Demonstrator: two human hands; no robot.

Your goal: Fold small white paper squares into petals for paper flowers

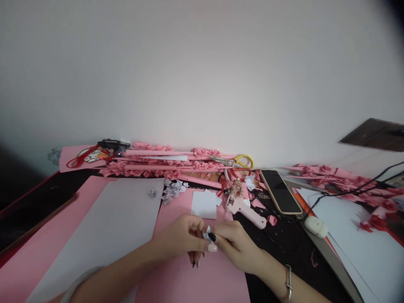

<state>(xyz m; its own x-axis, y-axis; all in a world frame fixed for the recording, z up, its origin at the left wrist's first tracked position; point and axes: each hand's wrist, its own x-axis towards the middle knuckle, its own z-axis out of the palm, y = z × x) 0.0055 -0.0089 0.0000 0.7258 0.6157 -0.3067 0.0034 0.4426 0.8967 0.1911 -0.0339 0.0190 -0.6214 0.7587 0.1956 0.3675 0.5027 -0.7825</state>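
Note:
Between my fingers is a small folded piece of white paper [207, 234], partly covered by them. My left hand [186, 237] pinches it from one side, thumb and fingers closed together. From the other side my right hand [235, 243] grips it too, its dark-nailed thumb pressed on the paper. Both hands are above a pink sheet [195, 282]. Just beyond them lies a white paper square [203, 205]. To its left sit several small folded white paper flowers [173, 191], with a single one [152, 192] apart on a large white sheet [123, 214].
A pink glue gun [244, 208] lies right of the paper square, near a phone [280, 191] and a white earbud case [316, 227]. Yellow-handled scissors [241, 162] rest by pink paper flower stems [158, 162] along the wall. More pink flowers [341, 181] lie at right, beside cables.

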